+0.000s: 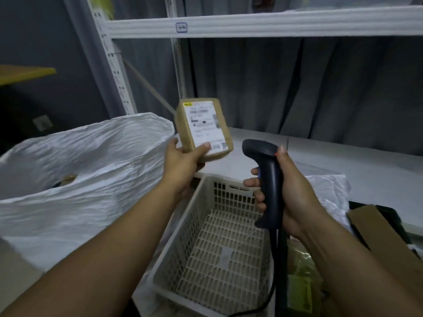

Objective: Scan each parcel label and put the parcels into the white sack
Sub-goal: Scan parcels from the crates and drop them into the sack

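A grey curtain is hanging in soft vertical pleats across the far side, dim and matte. In front of it a white metal rack is standing, its ribbed beam running across the top and its perforated upright slanting down at far left. The sack is filling the left side; it is white, woven and crinkled, with its mouth gaping open towards the near left. A smooth white shelf is stretching along the far right, under the curtain.

A beige plastic basket is sitting near centre, rectangular, its walls and floor pierced by rows of oval slots. A flat brown cardboard piece is lying at near right, beside a crumpled white sheet.

The right hand is wrapping its fingers round the grip of 1 dark, pistol-shaped scanner, with the thumb lying up its back; the scanner's head is pointing away, to the far left.

The left hand is pinching the near end of 1 parcel, thumb on top and fingers beneath. This small brown cardboard box is hovering between the sack and the scanner, above the basket's far rim. Its white printed label is facing up, blurred beyond reading.
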